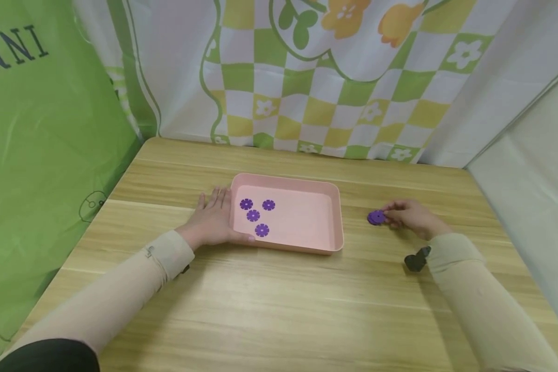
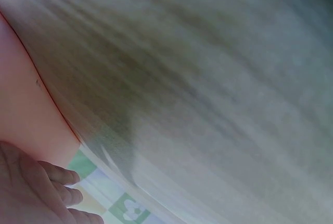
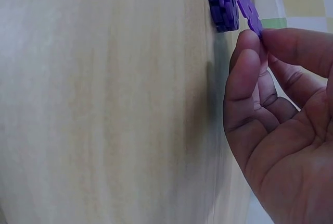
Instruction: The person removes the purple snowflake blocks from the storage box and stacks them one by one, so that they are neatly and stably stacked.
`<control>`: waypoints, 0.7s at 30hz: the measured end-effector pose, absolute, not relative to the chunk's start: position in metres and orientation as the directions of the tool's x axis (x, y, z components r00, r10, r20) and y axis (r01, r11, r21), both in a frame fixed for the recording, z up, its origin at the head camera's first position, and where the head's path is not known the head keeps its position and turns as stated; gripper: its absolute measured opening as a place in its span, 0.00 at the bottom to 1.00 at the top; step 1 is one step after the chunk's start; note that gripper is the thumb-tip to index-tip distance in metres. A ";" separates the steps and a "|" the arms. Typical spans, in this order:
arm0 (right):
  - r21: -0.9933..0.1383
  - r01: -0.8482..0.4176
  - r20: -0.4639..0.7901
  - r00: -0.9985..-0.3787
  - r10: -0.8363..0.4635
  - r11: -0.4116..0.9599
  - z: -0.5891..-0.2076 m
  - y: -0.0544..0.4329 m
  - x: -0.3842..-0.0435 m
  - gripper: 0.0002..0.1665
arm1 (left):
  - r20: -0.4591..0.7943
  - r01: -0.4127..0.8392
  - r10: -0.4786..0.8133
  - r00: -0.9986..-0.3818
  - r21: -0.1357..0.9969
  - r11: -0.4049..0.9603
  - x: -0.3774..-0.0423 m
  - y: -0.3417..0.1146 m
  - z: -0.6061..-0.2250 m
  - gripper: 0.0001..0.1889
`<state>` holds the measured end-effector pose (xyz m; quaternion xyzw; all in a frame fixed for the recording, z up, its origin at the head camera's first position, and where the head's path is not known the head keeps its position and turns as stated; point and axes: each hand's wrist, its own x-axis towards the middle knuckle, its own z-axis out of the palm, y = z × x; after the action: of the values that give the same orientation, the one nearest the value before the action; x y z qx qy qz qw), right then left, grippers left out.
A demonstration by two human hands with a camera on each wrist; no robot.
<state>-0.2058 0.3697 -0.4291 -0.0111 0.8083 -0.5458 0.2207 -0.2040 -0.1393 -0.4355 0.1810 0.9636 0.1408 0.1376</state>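
Right hand [image 1: 411,216] pinches 1 purple disc [image 3: 247,8], tilted just over a stack [image 3: 222,3] — left hand [image 1: 214,219], fingers straight, thumb wide, against the pink tray [image 1: 302,217] holding 4 loose discs [image 1: 253,215].

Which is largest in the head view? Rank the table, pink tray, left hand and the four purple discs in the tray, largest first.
1. Table
2. Pink tray
3. Left hand
4. Four purple discs: smallest; they look alike, so unranked among themselves.
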 end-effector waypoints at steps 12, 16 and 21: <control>-0.878 0.274 -0.378 -0.901 -0.216 0.394 -0.432 0.367 -0.206 0.14 | -0.213 0.315 0.391 -0.896 0.317 0.895 -0.203 -0.138 -0.432 0.84; -0.875 0.290 -0.389 -0.898 -0.206 0.387 -0.431 0.366 -0.207 0.11 | -0.214 0.313 0.388 -0.896 0.314 0.896 -0.204 -0.139 -0.433 0.84; -0.873 0.294 -0.392 -0.897 -0.202 0.389 -0.429 0.363 -0.206 0.11 | -0.221 0.311 0.388 -0.895 0.316 0.896 -0.204 -0.139 -0.433 0.83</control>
<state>-0.2065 0.3634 -0.4294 0.0289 0.8024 -0.5521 0.2247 -0.2040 -0.1389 -0.4327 0.1814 0.9636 0.1373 0.1404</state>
